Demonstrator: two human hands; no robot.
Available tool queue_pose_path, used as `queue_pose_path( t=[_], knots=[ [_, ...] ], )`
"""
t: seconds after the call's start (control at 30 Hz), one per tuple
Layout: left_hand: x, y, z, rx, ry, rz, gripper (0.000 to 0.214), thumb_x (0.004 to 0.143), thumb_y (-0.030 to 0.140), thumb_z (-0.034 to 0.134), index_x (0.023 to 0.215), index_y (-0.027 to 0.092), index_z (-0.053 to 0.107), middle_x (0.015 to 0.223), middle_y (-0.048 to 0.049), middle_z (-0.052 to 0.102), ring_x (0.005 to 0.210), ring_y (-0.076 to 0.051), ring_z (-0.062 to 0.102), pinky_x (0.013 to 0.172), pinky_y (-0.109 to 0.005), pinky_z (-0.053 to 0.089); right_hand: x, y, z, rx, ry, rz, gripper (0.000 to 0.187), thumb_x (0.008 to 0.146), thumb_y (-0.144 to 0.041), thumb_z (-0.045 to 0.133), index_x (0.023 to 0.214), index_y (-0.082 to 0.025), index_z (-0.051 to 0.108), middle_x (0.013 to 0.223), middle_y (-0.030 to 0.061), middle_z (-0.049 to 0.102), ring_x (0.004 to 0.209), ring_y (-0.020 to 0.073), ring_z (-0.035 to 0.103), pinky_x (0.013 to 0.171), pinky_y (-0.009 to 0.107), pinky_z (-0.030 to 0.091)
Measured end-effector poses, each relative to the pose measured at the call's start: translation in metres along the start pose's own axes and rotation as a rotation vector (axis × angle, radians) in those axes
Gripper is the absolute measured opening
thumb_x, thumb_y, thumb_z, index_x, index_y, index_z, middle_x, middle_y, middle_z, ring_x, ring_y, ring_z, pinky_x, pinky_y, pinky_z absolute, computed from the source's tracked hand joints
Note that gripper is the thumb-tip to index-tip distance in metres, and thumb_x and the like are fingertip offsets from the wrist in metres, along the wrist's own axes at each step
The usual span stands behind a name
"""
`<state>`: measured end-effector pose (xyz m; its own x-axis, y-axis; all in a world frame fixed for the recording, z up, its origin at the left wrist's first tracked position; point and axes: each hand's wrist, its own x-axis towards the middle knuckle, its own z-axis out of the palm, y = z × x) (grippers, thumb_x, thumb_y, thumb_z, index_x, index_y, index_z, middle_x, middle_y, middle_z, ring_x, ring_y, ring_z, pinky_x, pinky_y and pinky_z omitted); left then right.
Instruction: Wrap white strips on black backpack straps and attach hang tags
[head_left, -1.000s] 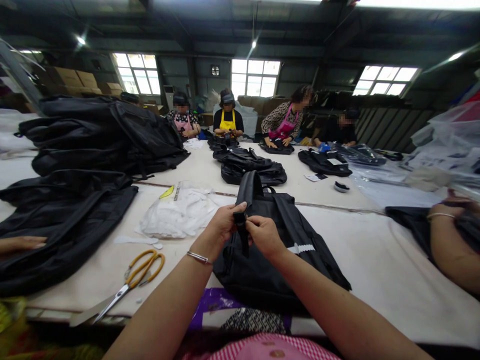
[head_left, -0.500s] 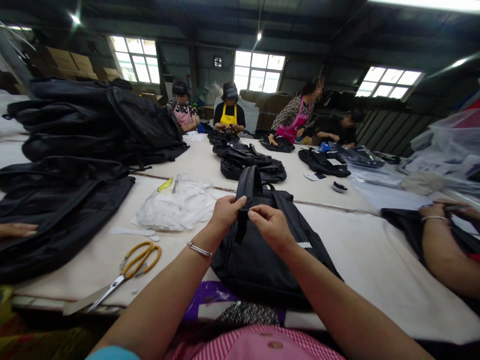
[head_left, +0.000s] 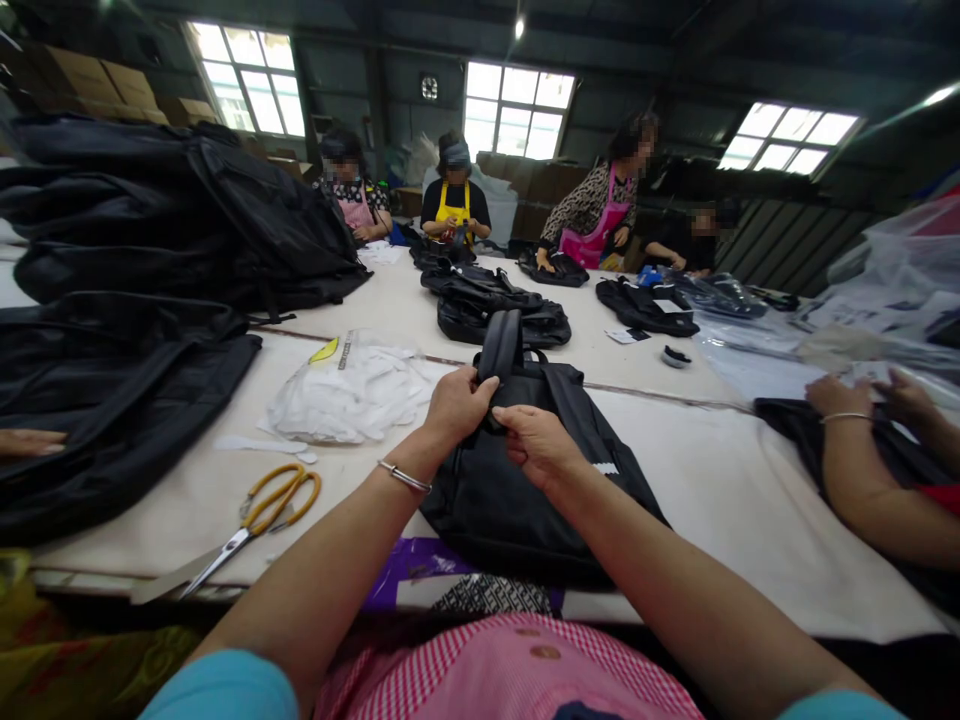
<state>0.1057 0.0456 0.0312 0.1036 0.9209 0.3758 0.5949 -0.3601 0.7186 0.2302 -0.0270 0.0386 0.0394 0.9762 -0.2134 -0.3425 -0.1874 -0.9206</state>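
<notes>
A black backpack lies flat on the white table right in front of me. Its padded shoulder strap arches up at the far end. My left hand is closed on the strap's lower end just below the arch. My right hand pinches the same strap piece from the right, fingertips almost touching the left hand. A silver bangle sits on my left wrist.
Yellow-handled scissors lie near the front-left edge. White plastic bags sit left of the backpack. Black bags are piled at left and mid-table. A co-worker's forearms work at right; a hand rests at left. Several people work at the far end.
The hanging strap end that I held up in front of me has come down onto the backpack. Both hands dropped with it and closed together over it.
</notes>
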Motion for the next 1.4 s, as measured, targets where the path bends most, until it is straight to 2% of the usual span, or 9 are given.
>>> queue_pose_path(
  t=[0.13, 0.3, 0.5, 0.63, 0.77, 0.9, 1.1, 1.3, 1.4],
  knots=[
    [0.002, -0.012, -0.001, -0.062, -0.018, -0.063, 0.035, 0.081, 0.045, 0.059, 0.059, 0.018, 0.056, 0.051, 0.0019, 0.049, 0.051, -0.012, 0.042, 0.052, -0.026, 0.026, -0.006, -0.002, -0.003, -0.015, -0.101, -0.172, 0.028, 0.063, -0.036, 0.079, 0.067, -0.016, 0.059, 0.046, -0.0089, 0.038, 0.040, 0.0042, 0.028, 0.039, 0.021, 0.019],
    [0.005, -0.009, -0.011, -0.182, -0.001, -0.056, 0.034, 0.082, 0.046, 0.057, 0.063, 0.018, 0.058, 0.054, 0.0012, 0.051, 0.053, -0.013, 0.044, 0.053, -0.026, 0.028, -0.004, -0.003, -0.018, 0.041, -0.218, 0.045, 0.030, 0.065, -0.038, 0.076, 0.064, -0.016, 0.056, 0.050, -0.0068, 0.042, 0.042, 0.0048, 0.031, 0.039, 0.020, 0.021],
    [0.001, 0.016, -0.013, 0.068, -0.013, 0.102, 0.027, 0.085, 0.042, 0.056, 0.073, 0.018, 0.060, 0.062, -0.0016, 0.056, 0.056, -0.014, 0.046, 0.056, -0.027, 0.028, 0.006, -0.012, -0.018, 0.021, -0.198, 0.295, 0.049, 0.078, -0.063, 0.058, 0.066, -0.015, 0.056, 0.051, -0.0030, 0.049, 0.036, 0.0049, 0.029, 0.033, 0.018, 0.017],
    [-0.003, 0.020, -0.011, 0.171, -0.028, 0.104, 0.026, 0.086, 0.043, 0.056, 0.076, 0.019, 0.059, 0.066, -0.0031, 0.058, 0.059, -0.016, 0.049, 0.058, -0.027, 0.030, 0.010, -0.006, -0.013, -0.007, -0.180, 0.351, 0.039, 0.078, -0.050, 0.067, 0.069, -0.013, 0.058, 0.049, -0.0042, 0.049, 0.034, 0.0025, 0.023, 0.031, 0.016, 0.014],
    [-0.002, 0.007, -0.005, 0.088, -0.098, 0.084, 0.024, 0.088, 0.040, 0.052, 0.080, 0.019, 0.061, 0.072, -0.0046, 0.061, 0.066, -0.017, 0.054, 0.062, -0.027, 0.034, 0.009, 0.008, -0.008, 0.098, -0.099, 0.273, 0.022, 0.076, -0.030, 0.069, 0.070, -0.014, 0.057, 0.052, -0.0039, 0.052, 0.034, 0.0024, 0.026, 0.031, 0.016, 0.017],
    [0.001, -0.004, 0.003, 0.099, -0.131, 0.035, 0.023, 0.088, 0.036, 0.052, 0.079, 0.018, 0.061, 0.072, -0.0054, 0.062, 0.068, -0.018, 0.055, 0.063, -0.027, 0.035, 0.005, 0.015, -0.003, 0.035, -0.011, 0.104, 0.020, 0.071, -0.030, 0.070, 0.068, -0.014, 0.058, 0.055, -0.0021, 0.055, 0.038, 0.0051, 0.036, 0.032, 0.017, 0.018],
    [0.008, -0.018, 0.005, 0.184, -0.205, 0.012, 0.024, 0.084, 0.037, 0.058, 0.071, 0.017, 0.062, 0.064, -0.0039, 0.060, 0.065, -0.018, 0.055, 0.061, -0.027, 0.035, -0.006, 0.004, -0.002, -0.016, -0.116, -0.113, 0.028, 0.067, -0.037, 0.073, 0.061, -0.015, 0.057, 0.056, -0.0024, 0.055, 0.039, 0.0050, 0.032, 0.035, 0.021, 0.021],
    [0.005, -0.030, -0.001, 0.005, -0.247, -0.127, 0.032, 0.079, 0.039, 0.062, 0.056, 0.019, 0.055, 0.048, 0.0007, 0.049, 0.051, -0.015, 0.048, 0.054, -0.026, 0.032, -0.006, 0.004, -0.012, 0.072, -0.254, -0.078, 0.028, 0.069, -0.037, 0.074, 0.062, -0.016, 0.056, 0.055, -0.0036, 0.053, 0.041, 0.0056, 0.032, 0.038, 0.021, 0.027],
    [0.000, -0.030, -0.004, -0.038, -0.229, -0.145, 0.032, 0.078, 0.038, 0.062, 0.054, 0.019, 0.053, 0.047, 0.0010, 0.047, 0.050, -0.015, 0.046, 0.053, -0.026, 0.029, 0.000, 0.002, -0.019, 0.078, -0.291, 0.024, 0.028, 0.070, -0.039, 0.073, 0.064, -0.016, 0.059, 0.053, -0.0038, 0.051, 0.041, 0.0058, 0.033, 0.038, 0.020, 0.027]
  ],
)
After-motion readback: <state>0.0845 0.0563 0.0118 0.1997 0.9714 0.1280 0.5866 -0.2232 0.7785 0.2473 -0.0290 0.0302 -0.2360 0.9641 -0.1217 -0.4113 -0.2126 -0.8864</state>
